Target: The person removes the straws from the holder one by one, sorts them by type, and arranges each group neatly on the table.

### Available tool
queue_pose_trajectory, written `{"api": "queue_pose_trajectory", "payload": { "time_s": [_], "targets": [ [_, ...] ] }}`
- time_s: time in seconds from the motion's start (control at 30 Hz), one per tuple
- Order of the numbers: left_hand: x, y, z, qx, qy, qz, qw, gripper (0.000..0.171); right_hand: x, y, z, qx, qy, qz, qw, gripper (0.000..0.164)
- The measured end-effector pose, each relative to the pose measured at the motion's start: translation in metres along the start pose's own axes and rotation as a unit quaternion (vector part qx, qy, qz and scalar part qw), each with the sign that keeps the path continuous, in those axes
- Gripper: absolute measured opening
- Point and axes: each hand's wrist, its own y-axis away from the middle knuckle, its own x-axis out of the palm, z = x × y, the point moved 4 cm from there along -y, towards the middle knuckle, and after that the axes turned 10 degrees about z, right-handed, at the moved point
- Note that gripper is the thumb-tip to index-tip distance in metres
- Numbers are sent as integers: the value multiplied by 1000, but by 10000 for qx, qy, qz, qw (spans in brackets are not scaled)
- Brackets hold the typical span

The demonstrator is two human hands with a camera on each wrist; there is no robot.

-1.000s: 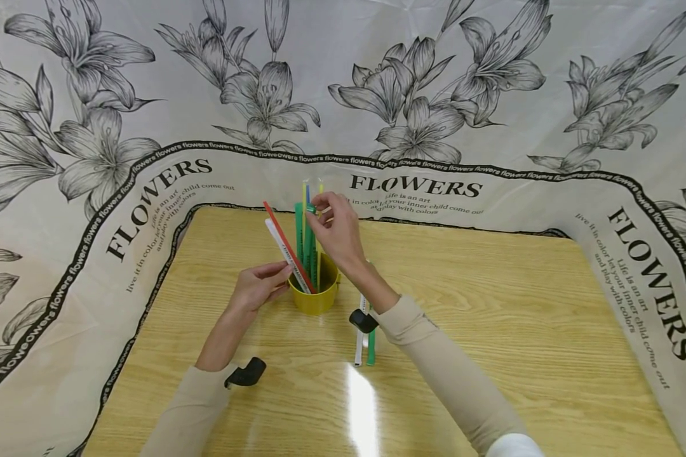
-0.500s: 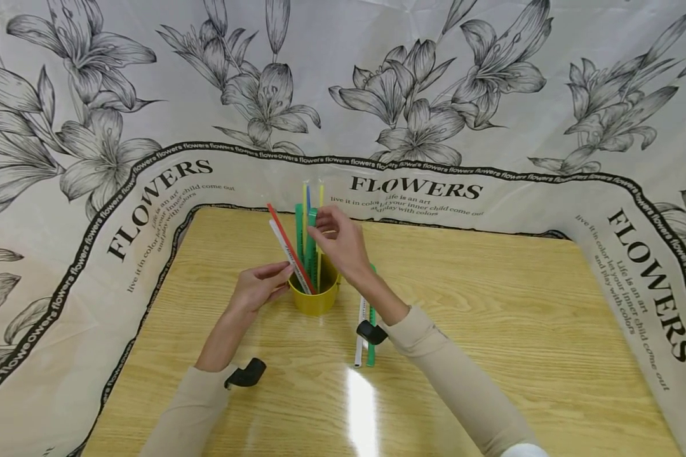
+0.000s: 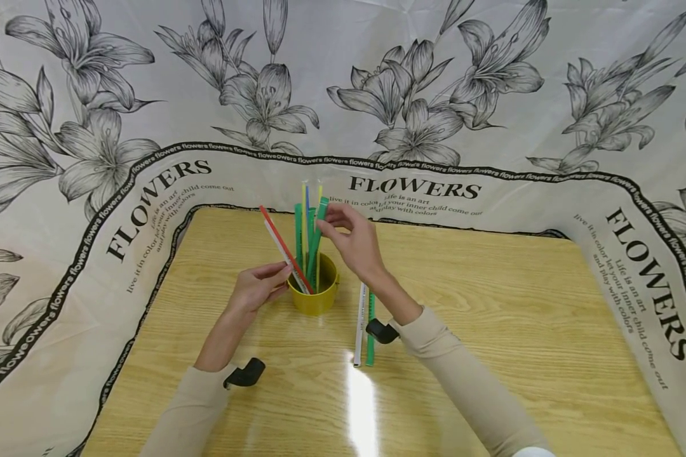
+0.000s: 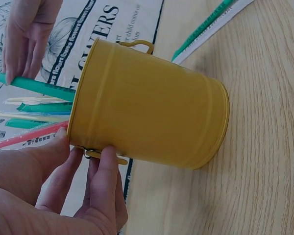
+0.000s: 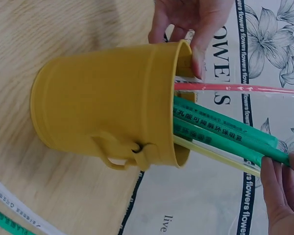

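Note:
A small yellow bucket [image 3: 314, 304] stands upright on the table, holding several paper-wrapped drinking straws. My left hand [image 3: 254, 289] grips it at the rim, thumb on the edge and fingers about its side handle [image 4: 110, 157]. Above the bucket, my right hand [image 3: 354, 244] pinches the top of a green straw [image 4: 44, 89], whose lower end is still inside. A red straw [image 3: 286, 249] and a white straw [image 3: 279, 247] lean left beside it. Other green straws, yellow straws [image 3: 304, 197] and a blue straw [image 3: 308, 198] stand in the bucket.
A white straw [image 3: 359, 333] and a green straw [image 3: 370, 346] lie side by side on the wooden table [image 3: 491, 304], right of the bucket, partly under the right forearm. A flower-printed cloth [image 3: 411, 127] rises behind the table.
My right hand has shifted rightward and slightly down, tilting the pinched green straw to the right, away from the others. My left hand stays on the bucket.

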Motion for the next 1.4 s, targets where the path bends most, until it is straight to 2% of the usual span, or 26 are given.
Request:
{"api": "queue_pose_trajectory", "payload": {
  "time_s": [0.5, 0.8, 1.03, 1.4],
  "targets": [
    [-1, -1, 3, 7, -20, 47, 10000, 39, -34, -6, 17, -506, -455, -727, 9950, 25],
    [-2, -1, 2, -16, -62, 35, 10000, 39, -55, -7, 18, -593, -780, -1020, 9899, 25],
    [-2, -2, 2, -55, -77, 22, 10000, 39, -68, -3, 13, -288, -1125, -1296, 9847, 29],
    [-3, -2, 3, -49, -99, 24, 9999, 38, -87, 5, -4, 186, -1553, -1420, 9774, 35]
  ]
}}
